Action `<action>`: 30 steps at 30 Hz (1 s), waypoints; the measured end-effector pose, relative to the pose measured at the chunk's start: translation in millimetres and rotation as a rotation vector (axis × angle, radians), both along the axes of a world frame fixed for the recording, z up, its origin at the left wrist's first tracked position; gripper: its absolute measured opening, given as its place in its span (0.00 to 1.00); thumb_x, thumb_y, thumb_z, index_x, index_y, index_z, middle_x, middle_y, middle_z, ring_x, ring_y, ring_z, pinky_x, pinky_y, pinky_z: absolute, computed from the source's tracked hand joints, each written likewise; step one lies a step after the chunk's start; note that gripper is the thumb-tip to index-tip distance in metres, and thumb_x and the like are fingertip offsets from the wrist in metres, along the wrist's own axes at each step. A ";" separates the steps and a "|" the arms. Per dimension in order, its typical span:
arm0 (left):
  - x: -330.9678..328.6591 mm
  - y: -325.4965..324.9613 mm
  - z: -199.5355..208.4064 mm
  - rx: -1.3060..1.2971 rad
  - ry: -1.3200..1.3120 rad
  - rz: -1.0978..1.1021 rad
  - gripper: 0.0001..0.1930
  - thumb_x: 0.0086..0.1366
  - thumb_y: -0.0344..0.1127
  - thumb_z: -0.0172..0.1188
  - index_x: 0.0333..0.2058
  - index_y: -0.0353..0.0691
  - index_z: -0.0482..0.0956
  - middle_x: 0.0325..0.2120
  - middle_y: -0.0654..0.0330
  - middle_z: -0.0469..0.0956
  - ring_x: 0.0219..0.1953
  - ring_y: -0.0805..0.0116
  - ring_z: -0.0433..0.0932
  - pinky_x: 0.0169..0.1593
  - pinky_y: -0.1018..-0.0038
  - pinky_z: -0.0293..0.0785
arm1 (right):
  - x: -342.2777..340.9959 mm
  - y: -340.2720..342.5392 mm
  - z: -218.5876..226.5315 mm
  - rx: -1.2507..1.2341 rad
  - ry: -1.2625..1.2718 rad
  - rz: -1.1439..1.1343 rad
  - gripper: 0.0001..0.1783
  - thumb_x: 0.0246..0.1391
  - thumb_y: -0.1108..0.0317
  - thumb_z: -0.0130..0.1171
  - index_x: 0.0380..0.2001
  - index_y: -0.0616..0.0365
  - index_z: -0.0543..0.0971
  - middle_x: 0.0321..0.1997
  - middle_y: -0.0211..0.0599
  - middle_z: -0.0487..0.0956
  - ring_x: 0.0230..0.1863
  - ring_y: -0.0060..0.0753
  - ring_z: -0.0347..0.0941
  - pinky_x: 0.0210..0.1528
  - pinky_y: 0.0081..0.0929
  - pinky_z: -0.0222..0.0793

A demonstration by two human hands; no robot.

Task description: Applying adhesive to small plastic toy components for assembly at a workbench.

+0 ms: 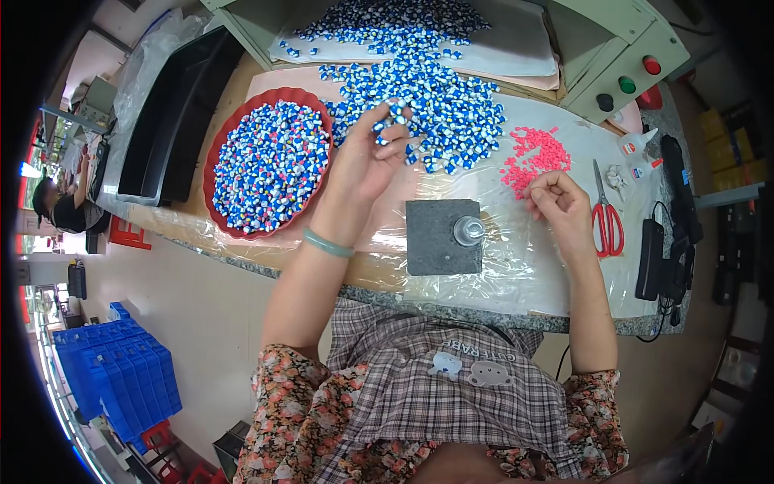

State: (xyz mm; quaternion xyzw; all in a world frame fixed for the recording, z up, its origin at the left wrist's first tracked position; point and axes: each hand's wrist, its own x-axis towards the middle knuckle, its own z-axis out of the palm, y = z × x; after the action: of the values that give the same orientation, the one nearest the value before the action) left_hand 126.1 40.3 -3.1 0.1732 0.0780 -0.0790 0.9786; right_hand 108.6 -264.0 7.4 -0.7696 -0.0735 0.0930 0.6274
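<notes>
A wide heap of small blue-and-white pieces point(463, 121) spreads across the far middle of the table. At its near left edge my left hand point(372, 157), palm up with curled fingers, holds a few of these pieces. Thumb and fingertips of my right hand point(560, 202) are pinched together beside a scatter of small pink pieces point(536, 157); anything between them is too small to make out. Between my hands lies a dark grey square block point(431, 242), with a small clear glass container point(468, 231) on it.
Left of my left forearm stands a red scalloped tray point(213, 189) full of blue, white and pink pieces, beside a long black bin point(173, 121). Red-handled scissors point(608, 226), a glue bottle point(633, 143) and a black power adapter point(650, 260) lie right. A machine housing point(617, 60) rises behind.
</notes>
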 end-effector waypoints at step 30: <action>-24.1 -7.9 -0.1 0.098 -0.140 -0.034 0.14 0.65 0.28 0.53 0.48 0.31 0.71 0.38 0.53 0.74 0.25 0.79 0.65 0.21 0.88 0.57 | -9.5 10.0 7.1 0.383 0.327 0.088 0.04 0.61 0.72 0.53 0.38 0.59 0.75 0.27 0.30 0.76 0.27 0.20 0.73 0.32 0.19 0.71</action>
State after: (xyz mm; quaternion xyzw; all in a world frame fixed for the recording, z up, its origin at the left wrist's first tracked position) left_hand 102.0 32.4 -3.2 0.2272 0.0103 -0.0797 0.9705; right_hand 99.1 -254.1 14.5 -0.6075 -0.0208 0.2277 0.7607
